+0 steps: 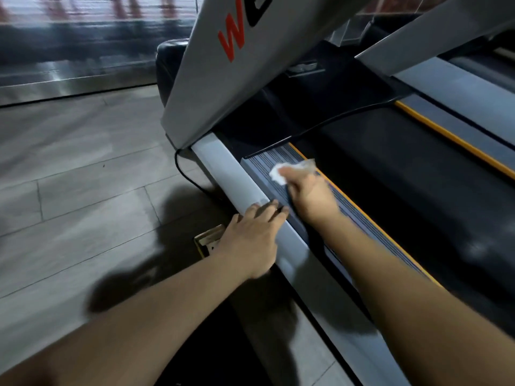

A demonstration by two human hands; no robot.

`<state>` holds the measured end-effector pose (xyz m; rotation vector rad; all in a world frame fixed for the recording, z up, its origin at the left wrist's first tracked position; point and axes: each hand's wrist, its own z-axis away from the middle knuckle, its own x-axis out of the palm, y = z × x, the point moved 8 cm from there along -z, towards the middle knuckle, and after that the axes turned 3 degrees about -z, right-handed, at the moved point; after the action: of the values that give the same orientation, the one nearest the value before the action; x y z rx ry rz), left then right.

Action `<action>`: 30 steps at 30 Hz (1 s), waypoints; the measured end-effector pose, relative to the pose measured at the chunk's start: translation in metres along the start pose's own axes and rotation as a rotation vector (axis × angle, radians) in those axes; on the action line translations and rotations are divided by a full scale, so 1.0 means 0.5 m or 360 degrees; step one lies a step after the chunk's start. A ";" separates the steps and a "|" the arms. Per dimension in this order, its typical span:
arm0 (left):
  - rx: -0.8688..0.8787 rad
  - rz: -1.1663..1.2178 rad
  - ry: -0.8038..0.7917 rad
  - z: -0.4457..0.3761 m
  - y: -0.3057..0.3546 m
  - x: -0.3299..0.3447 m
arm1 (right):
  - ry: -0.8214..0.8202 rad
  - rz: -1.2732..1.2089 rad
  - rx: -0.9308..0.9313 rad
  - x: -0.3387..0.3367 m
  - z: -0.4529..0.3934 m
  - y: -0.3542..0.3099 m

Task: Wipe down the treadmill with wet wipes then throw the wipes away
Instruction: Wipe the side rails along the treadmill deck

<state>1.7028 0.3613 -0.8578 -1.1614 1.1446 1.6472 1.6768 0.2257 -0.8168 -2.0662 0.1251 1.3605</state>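
The treadmill point(231, 176) runs from the upper middle to the lower right, with a grey side rail, a ribbed grey foot strip edged in orange and a black belt. My right hand point(309, 193) grips a crumpled white wet wipe point(281, 169) and presses it on the ribbed foot strip near its front end. My left hand point(250, 238) rests on the grey side rail just behind, fingers laid flat over its top.
A grey upright point(223, 79) with red lettering rises above the wiped spot. A black cable point(184, 174) loops on the tiled floor point(78, 190) left of the rail. A small tan box point(207, 240) lies by my left wrist. A second treadmill point(473, 87) stands at right.
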 end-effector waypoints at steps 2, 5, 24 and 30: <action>-0.0019 0.0006 0.0031 0.017 -0.001 0.012 | -0.0190 -0.0082 -0.0211 0.025 0.044 -0.033; -0.0037 0.0031 -0.0018 0.045 -0.009 0.028 | -0.0142 0.0193 0.0026 -0.034 0.029 0.040; 0.0092 0.0166 0.0275 -0.088 0.054 -0.044 | 0.0032 0.0156 0.0096 -0.042 0.215 0.020; 0.0151 -0.0149 0.0056 -0.106 0.061 0.004 | 0.0320 0.0372 0.0727 -0.130 0.294 0.147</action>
<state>1.6861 0.3027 -0.8621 -1.1694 1.1602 1.4917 1.5008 0.2337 -0.8322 -1.8269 0.7159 1.1198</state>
